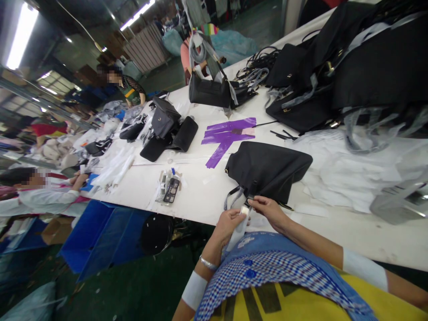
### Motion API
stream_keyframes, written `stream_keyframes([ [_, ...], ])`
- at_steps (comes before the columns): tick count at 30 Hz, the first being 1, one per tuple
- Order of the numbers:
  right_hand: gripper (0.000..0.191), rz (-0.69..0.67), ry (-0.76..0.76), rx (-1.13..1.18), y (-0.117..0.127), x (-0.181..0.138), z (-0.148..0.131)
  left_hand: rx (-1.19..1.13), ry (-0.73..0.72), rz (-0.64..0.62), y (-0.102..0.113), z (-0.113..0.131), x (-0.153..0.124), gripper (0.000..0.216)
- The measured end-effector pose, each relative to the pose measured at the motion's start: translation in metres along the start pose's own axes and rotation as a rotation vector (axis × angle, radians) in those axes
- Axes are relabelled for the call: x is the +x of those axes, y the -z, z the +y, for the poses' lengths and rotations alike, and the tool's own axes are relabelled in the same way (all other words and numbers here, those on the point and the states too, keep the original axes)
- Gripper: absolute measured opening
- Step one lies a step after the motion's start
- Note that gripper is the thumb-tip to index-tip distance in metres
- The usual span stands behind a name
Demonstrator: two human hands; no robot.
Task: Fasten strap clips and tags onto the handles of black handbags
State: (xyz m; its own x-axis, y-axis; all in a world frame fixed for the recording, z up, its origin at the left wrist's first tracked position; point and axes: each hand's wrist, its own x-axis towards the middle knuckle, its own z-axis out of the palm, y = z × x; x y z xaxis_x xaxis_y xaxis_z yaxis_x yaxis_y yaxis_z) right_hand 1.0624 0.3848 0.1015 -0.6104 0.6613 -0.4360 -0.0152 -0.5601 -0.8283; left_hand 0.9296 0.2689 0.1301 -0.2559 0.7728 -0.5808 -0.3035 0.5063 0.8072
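A black handbag (270, 167) lies on the white table right in front of me. From its near side a strap (251, 192) runs toward my body, between my hands. My right hand (270, 210) pinches the dark end of this strap with thumb and fingertips. My left hand (229, 225) is closed on a whitish strip of wrapping (238, 232) that hangs down in front of my apron. Both hands are close together at the table's near edge. How the wrapping joins the strap is too small to make out.
Purple tape strips (227, 133) are stuck on the table (194, 187) beyond the bag. A black bag pile (377, 67) and white sheets (354, 165) are at right. More bags (165, 127) and a small black item (171, 190) lie left. Blue bins (96, 236) stand below; co-workers sit around.
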Motion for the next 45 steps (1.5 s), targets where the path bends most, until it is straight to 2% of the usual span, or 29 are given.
stream_keyframes([
  [6, 0.034, 0.019, -0.036, 0.038, 0.001, 0.001, -0.003, 0.054, 0.084, -0.043, 0.002, 0.000, 0.000, 0.040],
  [14, 0.032, -0.015, 0.006, -0.012, 0.006, 0.006, 0.001, 0.007, -0.026, -0.011, -0.006, 0.002, 0.005, 0.039],
  [23, 0.032, 0.021, 0.022, -0.121, 0.009, 0.006, -0.005, 0.092, -0.065, -0.028, 0.002, -0.006, 0.011, 0.040],
  [26, 0.030, 0.006, -0.042, -0.077, 0.009, 0.006, -0.006, 0.097, -0.081, -0.037, 0.001, -0.004, 0.012, 0.039],
  [32, 0.026, -0.034, -0.290, 0.236, 0.008, 0.008, -0.008, 0.088, -0.094, -0.032, -0.003, 0.005, 0.011, 0.048],
  [35, 0.025, -0.064, -0.366, 0.292, 0.009, 0.009, -0.005, 0.076, -0.111, -0.041, -0.003, 0.007, 0.012, 0.051],
  [38, 0.027, -0.051, -0.326, 0.246, 0.009, 0.010, -0.002, 0.097, -0.118, -0.034, -0.004, 0.008, 0.012, 0.046],
  [42, 0.031, 0.029, -0.176, 0.085, 0.008, 0.009, 0.001, 0.113, -0.109, -0.018, -0.006, 0.008, 0.013, 0.045],
  [45, 0.035, 0.035, -0.071, 0.026, 0.008, 0.009, 0.002, 0.101, -0.092, -0.014, -0.008, 0.008, 0.013, 0.047],
])
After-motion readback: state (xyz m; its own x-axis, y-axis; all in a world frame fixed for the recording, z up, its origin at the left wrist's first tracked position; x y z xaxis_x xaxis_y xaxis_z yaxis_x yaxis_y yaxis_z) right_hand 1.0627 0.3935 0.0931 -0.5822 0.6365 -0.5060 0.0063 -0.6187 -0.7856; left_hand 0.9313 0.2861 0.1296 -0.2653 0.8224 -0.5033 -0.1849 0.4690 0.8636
